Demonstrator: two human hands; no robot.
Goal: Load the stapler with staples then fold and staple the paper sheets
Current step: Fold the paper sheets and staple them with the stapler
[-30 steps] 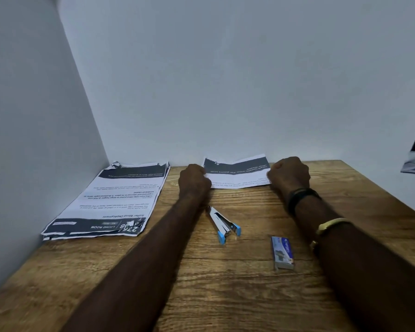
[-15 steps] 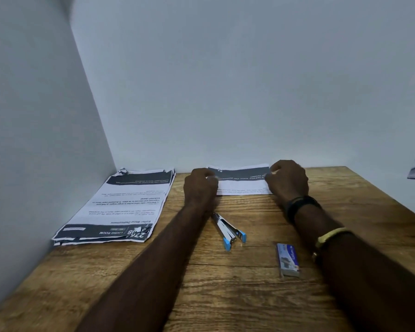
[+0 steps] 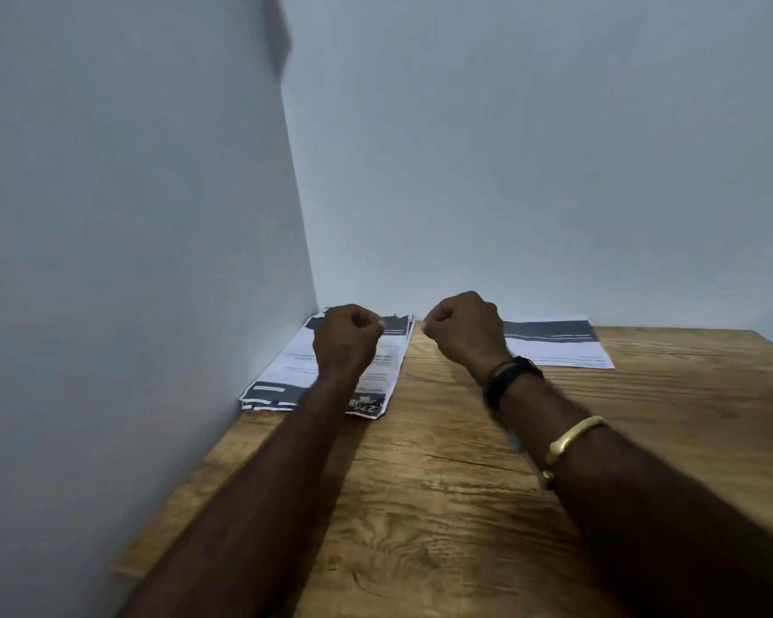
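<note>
At far-left corner: paper stack (image 3: 326, 372) lying flat against wall | folded sheet (image 3: 554, 345) sitting well right | left hand (image 3: 347, 334), right hand (image 3: 463, 327) curled shut, holding nothing visible | stapler not showing | step: likely fetching next sheet | next: fingers opening, peeling one sheet.

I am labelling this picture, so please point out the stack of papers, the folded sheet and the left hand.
stack of papers (image 3: 286, 385): head view, its near left part.
folded sheet (image 3: 554, 345): head view, middle of its top face.
left hand (image 3: 347, 336): head view, back of the hand.
</note>
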